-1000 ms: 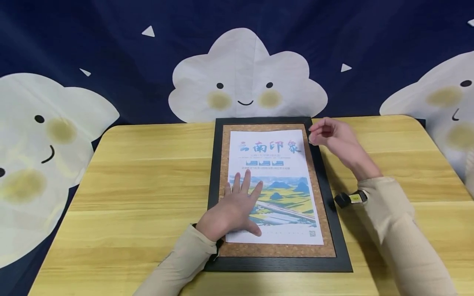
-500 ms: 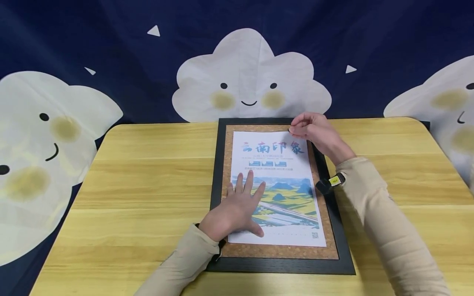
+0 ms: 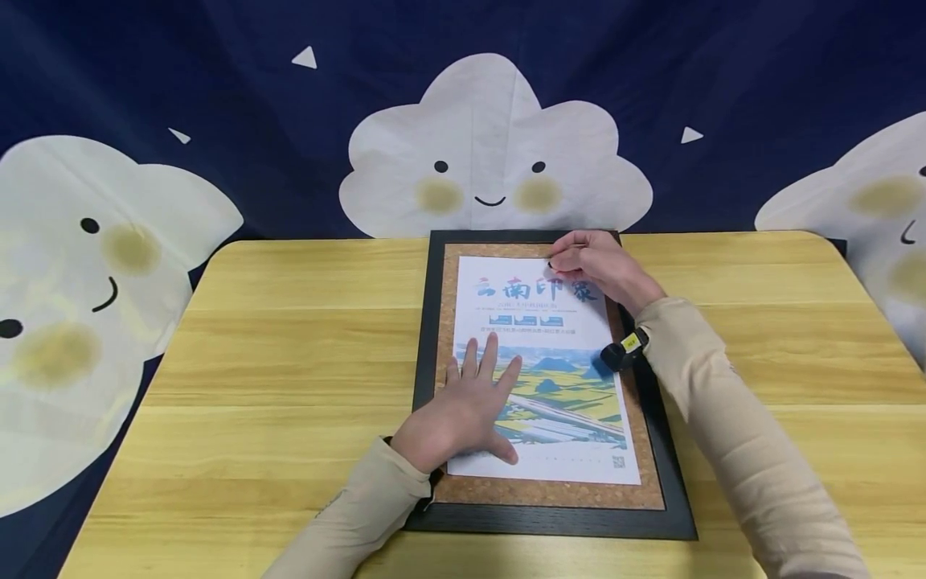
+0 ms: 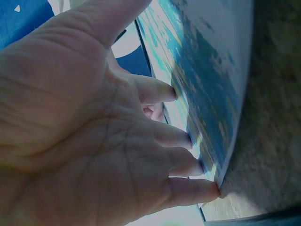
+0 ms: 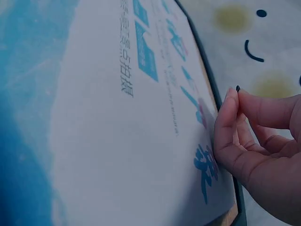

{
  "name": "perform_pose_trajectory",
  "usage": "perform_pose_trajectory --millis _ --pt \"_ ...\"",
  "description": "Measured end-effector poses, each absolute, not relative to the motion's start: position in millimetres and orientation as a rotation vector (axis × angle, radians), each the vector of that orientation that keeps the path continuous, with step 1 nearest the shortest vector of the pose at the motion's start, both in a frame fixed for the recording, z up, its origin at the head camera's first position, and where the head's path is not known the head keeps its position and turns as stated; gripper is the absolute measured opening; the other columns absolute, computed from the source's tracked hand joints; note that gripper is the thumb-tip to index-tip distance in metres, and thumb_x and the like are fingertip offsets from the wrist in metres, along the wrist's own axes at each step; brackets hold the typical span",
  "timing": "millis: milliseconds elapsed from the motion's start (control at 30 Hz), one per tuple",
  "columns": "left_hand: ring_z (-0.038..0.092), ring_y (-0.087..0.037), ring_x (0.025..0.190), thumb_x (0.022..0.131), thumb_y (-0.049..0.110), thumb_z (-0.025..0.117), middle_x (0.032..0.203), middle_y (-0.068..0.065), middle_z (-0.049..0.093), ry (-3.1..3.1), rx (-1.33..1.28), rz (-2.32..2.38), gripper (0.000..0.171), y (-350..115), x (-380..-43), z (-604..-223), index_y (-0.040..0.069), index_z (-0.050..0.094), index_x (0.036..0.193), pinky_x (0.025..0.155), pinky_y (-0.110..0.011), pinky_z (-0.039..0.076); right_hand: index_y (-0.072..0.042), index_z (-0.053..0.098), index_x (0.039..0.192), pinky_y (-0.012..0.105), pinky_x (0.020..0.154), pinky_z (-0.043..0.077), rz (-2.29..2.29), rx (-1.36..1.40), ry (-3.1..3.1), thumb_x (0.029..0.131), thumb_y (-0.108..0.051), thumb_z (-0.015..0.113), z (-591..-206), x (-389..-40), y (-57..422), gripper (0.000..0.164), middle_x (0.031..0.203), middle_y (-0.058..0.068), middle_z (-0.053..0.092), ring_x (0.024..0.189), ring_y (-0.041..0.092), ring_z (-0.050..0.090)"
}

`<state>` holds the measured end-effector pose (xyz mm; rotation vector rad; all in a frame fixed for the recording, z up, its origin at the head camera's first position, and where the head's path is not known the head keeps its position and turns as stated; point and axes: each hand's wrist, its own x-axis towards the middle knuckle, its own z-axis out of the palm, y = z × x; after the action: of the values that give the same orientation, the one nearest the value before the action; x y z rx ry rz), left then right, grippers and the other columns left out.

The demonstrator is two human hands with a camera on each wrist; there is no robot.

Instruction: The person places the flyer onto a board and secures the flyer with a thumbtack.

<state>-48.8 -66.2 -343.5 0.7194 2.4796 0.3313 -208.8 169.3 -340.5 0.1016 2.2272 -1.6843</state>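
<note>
A printed poster (image 3: 557, 410) with a landscape and blue lettering lies on a black-framed cork board (image 3: 550, 493). My left hand (image 3: 459, 414) is spread over the poster's lower left, and in the left wrist view its fingertips press the sheet (image 4: 202, 75) near its edge. Over the poster's top edge, right of the middle, my right hand (image 3: 604, 265) pinches a small black pin (image 5: 238, 88) between thumb and forefinger. Most of the pin is hidden by the fingers; whether it touches the paper I cannot tell.
The board lies on a light wooden table (image 3: 289, 386), its far edge close to the table's back edge. Behind hangs a dark blue cloth (image 3: 405, 48) with smiling white clouds.
My right hand has moved left from beside the board's right edge to over the poster's top edge, still pinching the small pin. The left hand stays spread on the poster.
</note>
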Motion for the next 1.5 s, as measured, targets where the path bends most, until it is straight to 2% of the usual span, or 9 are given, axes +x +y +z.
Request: perform_pose_trajectory --millis 167,467,800,1133,1500 --pt "-0.004 -0.048 0.155 0.079 0.050 0.088 0.171 -0.023 -0.007 2.489 0.733 0.325 0.118 -66 -49 -343 0.012 0.019 0.167 0.121 -0.065 0.015 0.004 0.062 0.125 0.023 0.073 0.053 -1.625 0.133 2.281 0.098 -0.005 0.069 -343 -215 167 0.029 0.104 0.007 0.069 0.084 0.015 0.066" --pt "-0.007 -0.046 0.155 0.081 0.051 0.087 0.171 -0.022 -0.010 2.478 0.720 0.303 0.118 -65 -51 -342 0.014 0.016 0.168 0.121 -0.064 0.013 0.001 0.066 0.116 0.023 0.072 0.055 -1.510 0.178 2.361 0.093 -0.009 0.077 -339 -221 162 0.028 0.096 0.006 0.075 0.079 0.014 0.071" --pt "-0.007 -0.047 0.155 0.080 0.050 0.087 0.171 -0.022 -0.010 2.485 0.720 0.304 0.118 -66 -52 -341 0.013 0.016 0.168 0.121 -0.065 0.013 0.002 0.066 0.112 0.021 0.067 0.055 -1.457 0.276 2.392 0.095 -0.006 0.075 -334 -225 150 0.021 0.092 0.008 0.073 0.071 0.011 0.070" --pt "-0.006 -0.047 0.155 0.080 0.051 0.087 0.171 -0.022 -0.009 2.488 0.722 0.287 0.119 -65 -53 -341 0.014 0.016 0.168 0.121 -0.065 0.014 0.003 0.066 0.115 0.022 0.068 0.057 -1.439 0.309 2.385 0.096 -0.006 0.074 -335 -228 148 0.022 0.097 0.012 0.074 0.073 0.013 0.071" --pt "-0.004 -0.048 0.155 0.079 0.052 0.087 0.171 -0.024 -0.008 2.491 0.729 0.286 0.120 -65 -53 -342 0.013 0.017 0.167 0.120 -0.066 0.015 0.004 0.066 0.111 0.022 0.065 0.056 -1.444 0.293 2.374 0.097 -0.003 0.073 -336 -227 146 0.018 0.093 0.011 0.073 0.071 0.013 0.069"
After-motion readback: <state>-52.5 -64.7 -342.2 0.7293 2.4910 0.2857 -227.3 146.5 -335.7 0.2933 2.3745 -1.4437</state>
